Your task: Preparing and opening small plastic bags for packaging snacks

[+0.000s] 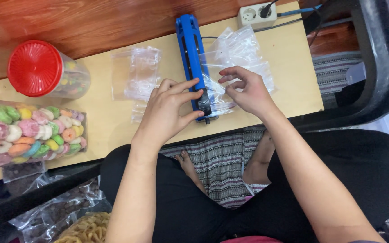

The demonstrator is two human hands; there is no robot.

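Observation:
A blue bag sealer (190, 49) lies on a low pale wooden table (289, 67). Clear plastic bags (241, 54) spread to its right, one edge tucked into the sealer's near end. My left hand (169, 110) rests on the near end of the sealer, fingertips on its black part. My right hand (244, 90) hovers just right of the sealer, fingers curled over the clear bag, touching its edge. Whether it pinches the plastic is unclear.
More empty clear bags (136, 74) lie left of the sealer. A red-lidded jar (46, 69) and a bag of pastel ring snacks (28, 132) sit at the left. A white power strip (257, 14) is at the back. Packed snack bags (64, 216) lie on the floor.

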